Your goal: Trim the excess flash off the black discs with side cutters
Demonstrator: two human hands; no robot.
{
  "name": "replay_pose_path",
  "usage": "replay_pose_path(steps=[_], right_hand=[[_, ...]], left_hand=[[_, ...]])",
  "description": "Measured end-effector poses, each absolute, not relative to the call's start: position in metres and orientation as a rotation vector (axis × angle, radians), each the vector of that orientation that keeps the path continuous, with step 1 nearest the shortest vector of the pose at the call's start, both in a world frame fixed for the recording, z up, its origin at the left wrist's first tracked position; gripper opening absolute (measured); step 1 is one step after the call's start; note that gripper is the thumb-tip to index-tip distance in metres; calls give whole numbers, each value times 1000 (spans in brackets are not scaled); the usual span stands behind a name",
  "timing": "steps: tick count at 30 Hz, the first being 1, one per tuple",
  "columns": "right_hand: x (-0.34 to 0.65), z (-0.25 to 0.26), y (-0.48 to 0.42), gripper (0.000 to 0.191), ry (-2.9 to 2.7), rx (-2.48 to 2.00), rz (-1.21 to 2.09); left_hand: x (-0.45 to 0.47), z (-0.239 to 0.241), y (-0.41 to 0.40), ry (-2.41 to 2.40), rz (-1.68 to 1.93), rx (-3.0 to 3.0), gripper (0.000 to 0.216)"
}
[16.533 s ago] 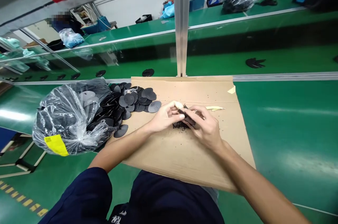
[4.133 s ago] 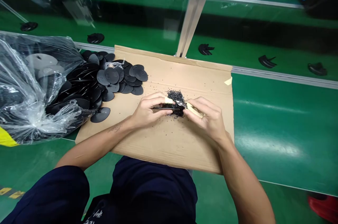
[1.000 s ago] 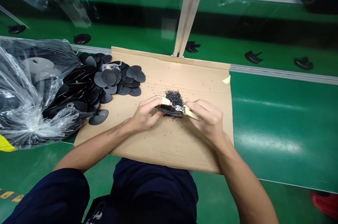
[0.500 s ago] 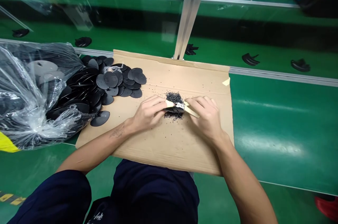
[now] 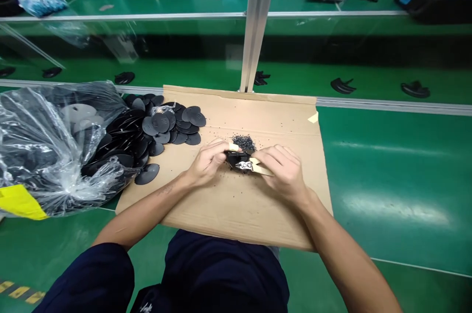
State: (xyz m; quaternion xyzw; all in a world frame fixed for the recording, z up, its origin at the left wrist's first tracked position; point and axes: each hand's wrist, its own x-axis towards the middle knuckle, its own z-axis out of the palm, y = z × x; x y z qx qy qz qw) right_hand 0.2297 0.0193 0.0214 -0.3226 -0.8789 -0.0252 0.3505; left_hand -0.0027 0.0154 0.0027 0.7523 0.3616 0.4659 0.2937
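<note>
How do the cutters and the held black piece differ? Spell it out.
Colour: the cutters show pale yellow handles and a shiny metal head; the black piece is dark. Hold: the cutters sit in the right grip, the black piece in the left grip. Both are held over the cardboard.

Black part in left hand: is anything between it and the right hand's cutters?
Nothing visible: in this view, the cutters in the right hand overlap the black part in the left hand; whether they touch is unclear.
</note>
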Motion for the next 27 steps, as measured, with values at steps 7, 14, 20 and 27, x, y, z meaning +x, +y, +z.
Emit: replay_pose_path(steps=[7, 14, 20, 27], right_hand=[[231, 24, 25, 16, -2273, -701, -112], [244, 16, 42, 20, -2141, -1009, -160], [262, 1, 54, 24, -2222, -1405, -126], [265, -1, 50, 23, -2265, -1543, -13]], left_hand=[[-7, 29, 40, 963, 716, 2106, 19], [-38, 60, 120, 1333, 751, 2617, 14], [-68, 67, 221, 1908, 691, 2283, 19], [-98, 57, 251, 2109, 634, 1994, 7]])
